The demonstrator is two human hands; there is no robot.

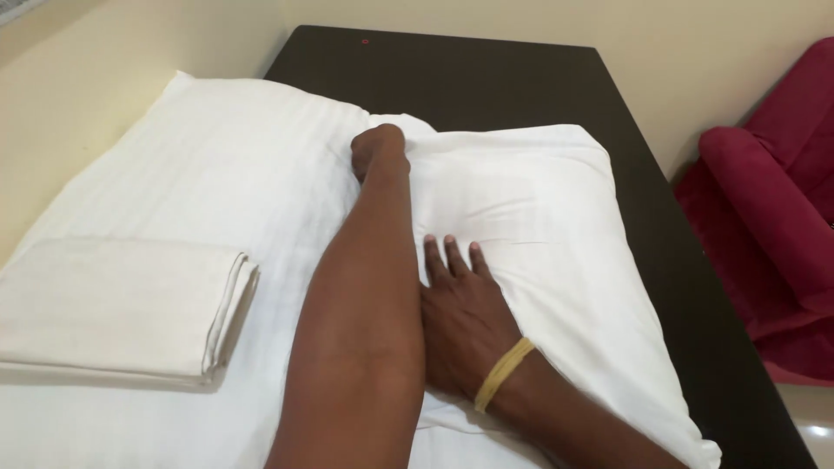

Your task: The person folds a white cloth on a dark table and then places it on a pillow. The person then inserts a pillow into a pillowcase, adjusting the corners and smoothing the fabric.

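The left hand (379, 152) is closed in a fist, gripping the far edge of a white pillow (556, 252), its forearm stretched straight out over the bed. The right hand (460, 313) lies flat on the pillow just beside that forearm, fingers spread and pressed into the cloth; a yellow band (504, 373) circles its wrist. The pillow lies under and to the right of both hands. A second pillow (208, 148) lies left of the fist, and a folded white sheet (122, 304) rests well left of the forearm. A dark headboard (486, 78) stands beyond the fist. A red chair (773, 200) sits far right.
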